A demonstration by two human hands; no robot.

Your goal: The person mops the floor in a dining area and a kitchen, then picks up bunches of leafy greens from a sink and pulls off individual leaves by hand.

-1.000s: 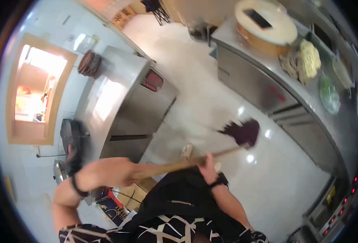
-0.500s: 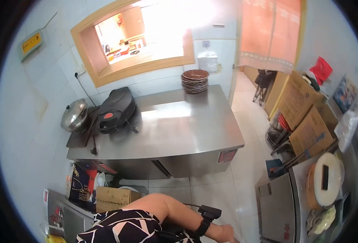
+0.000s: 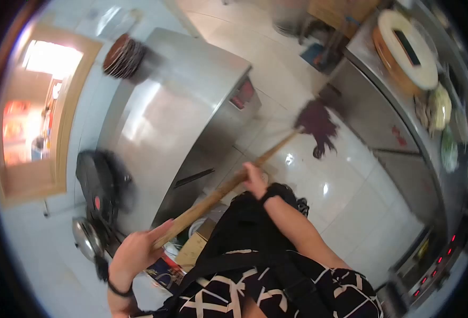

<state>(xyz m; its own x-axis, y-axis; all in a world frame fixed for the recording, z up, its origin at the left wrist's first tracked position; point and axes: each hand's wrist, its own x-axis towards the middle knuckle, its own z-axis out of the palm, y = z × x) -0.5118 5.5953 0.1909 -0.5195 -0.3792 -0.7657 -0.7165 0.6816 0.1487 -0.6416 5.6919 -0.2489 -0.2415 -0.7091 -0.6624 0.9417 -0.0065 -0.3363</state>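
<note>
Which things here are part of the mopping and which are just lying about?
In use: long wooden-handled mop with dark purple head; left hand and right hand gripping its handle; glossy white tiled floor.

Lying about: stack of brown plates; round wooden chopping block; black electric griddle; steel pot lid.

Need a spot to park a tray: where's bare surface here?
Most of the steel table is bare, between the plate stack and the black appliance. The counter at right is crowded: chopping block, vegetables. Both the left hand and right hand grip the mop.
</note>
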